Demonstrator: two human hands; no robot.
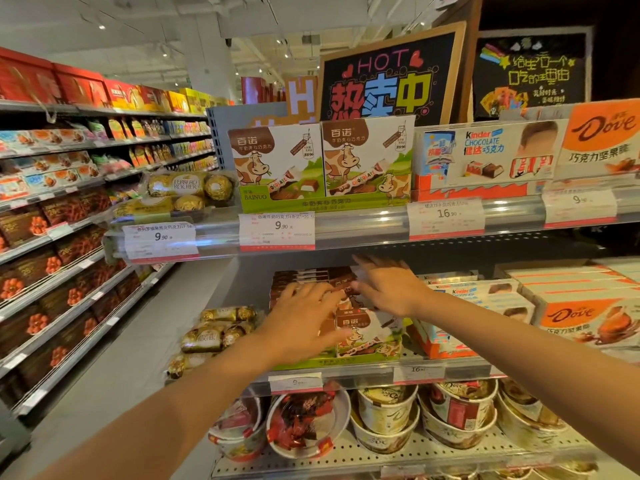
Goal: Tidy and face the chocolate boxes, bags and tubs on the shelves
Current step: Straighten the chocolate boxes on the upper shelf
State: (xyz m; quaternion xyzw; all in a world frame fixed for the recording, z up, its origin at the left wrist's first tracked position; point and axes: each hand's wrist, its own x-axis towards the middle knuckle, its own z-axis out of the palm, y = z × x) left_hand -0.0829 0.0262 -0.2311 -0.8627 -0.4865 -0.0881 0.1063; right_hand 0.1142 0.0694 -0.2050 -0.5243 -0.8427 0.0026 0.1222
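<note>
Both hands were in the middle shelf bay, over the Bainuo milk-chocolate boxes (367, 332). The left hand (304, 320) lay flat with fingers spread and straight, its fingertips on the brown box tops (301, 277) stacked behind the front row. The right hand (388, 287) reached deeper, fingers straight and loosely fanned, touching the same stack from the right; whether it pinched anything could not be told. The front-facing box stood just below and nearer than both sets of fingertips, under the left palm's right edge, so the left hand was nearer to it. The stacked boxes lay with their long axis running left to right across the fingers. They were flat, glossy printed cardboard with sharp edges, likely to slide easily on the metal shelf (367, 370). Foil-wrapped Ferrero Rocher packs (214, 336) sat left of the left hand, Kinder boxes (485, 296) right of the right.
</note>
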